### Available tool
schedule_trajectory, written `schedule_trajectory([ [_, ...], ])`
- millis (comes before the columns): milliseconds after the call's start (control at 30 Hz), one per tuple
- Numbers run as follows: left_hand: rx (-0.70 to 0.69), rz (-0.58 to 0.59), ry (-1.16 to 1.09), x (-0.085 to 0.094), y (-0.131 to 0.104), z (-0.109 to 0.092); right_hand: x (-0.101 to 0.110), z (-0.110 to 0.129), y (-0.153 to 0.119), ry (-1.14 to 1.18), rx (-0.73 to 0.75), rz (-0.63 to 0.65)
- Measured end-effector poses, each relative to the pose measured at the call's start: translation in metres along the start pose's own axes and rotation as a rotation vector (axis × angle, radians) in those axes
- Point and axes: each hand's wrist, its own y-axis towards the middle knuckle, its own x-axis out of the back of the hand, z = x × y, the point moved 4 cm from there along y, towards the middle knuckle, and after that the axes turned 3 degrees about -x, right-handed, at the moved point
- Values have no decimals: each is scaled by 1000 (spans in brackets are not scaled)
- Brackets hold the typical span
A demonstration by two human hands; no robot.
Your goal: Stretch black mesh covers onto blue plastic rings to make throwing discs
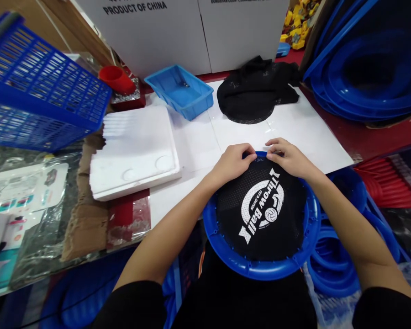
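A blue plastic ring (263, 270) rests between my body and the table edge, its far rim over the white work surface. Across it lies a round black mesh net (281, 233) printed with white "Throw Ball" lettering. My left hand (238, 160) pinches the net's edge at the far rim, thumb and fingers together. Close beside it on the right, my right hand (286, 157) pinches the same edge with thumb and forefinger, its other fingers curled. More black mesh pieces (256, 89) are piled beyond my hands on the white sheet.
A light-blue tray (183, 93) and a white foam block (133, 155) stand to the left, near a red cup (116, 78) and a blue basket (41, 87). Blue rings (370, 87) fill a box at right; more rings (335, 260) lie below. White cartons (178, 36) stand behind.
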Motion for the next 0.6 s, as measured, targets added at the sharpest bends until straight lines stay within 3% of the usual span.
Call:
schedule_trajectory([
  [133,-33,-14,99,-5,0,-3,-2,-2,7,-55,-12,90],
  [300,15,8,-24,-1,6,3,-4,5,8,-162,57,58],
  [433,33,33,-154,2,8,9,-3,4,11,-98,61,101],
  [600,-48,-3,-87,0,5,1,0,7,3,-123,85,69],
])
